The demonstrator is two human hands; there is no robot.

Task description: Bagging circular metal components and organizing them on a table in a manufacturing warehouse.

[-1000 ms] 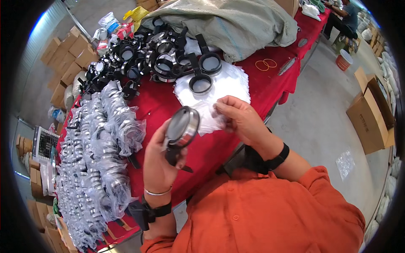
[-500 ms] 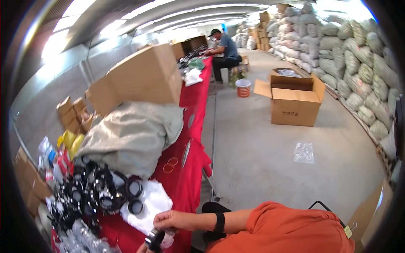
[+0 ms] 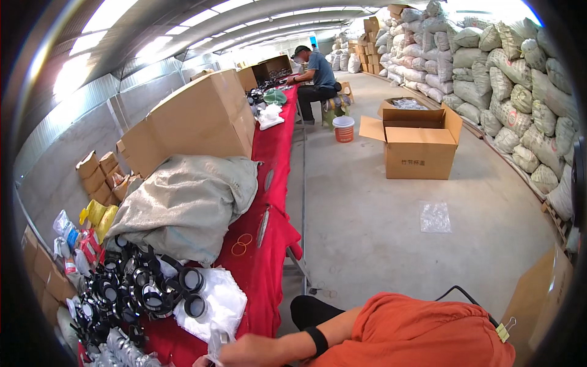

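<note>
Down at the bottom edge we see our right hand (image 3: 244, 353) pinching a thin clear plastic bag (image 3: 215, 344), fingers closed on it just above the red tablecloth (image 3: 269, 244). Our left hand is out of the picture, so we cannot say what it holds. The bag sits right beside a loose stack of white plastic bags (image 3: 219, 300), which touches a heap of black round lidded items (image 3: 140, 284) spread to the left. Behind that heap lies a big grey sack (image 3: 183, 205), and behind it a large cardboard box (image 3: 195, 122) stands on the table. Two orange rubber bands (image 3: 241, 244) lie on the cloth near the sack. Far along the table another person (image 3: 315, 76) sits working, well apart from us. On the floor stands an open carton (image 3: 416, 144), and stuffed sacks (image 3: 513, 79) are piled along the right wall.
</note>
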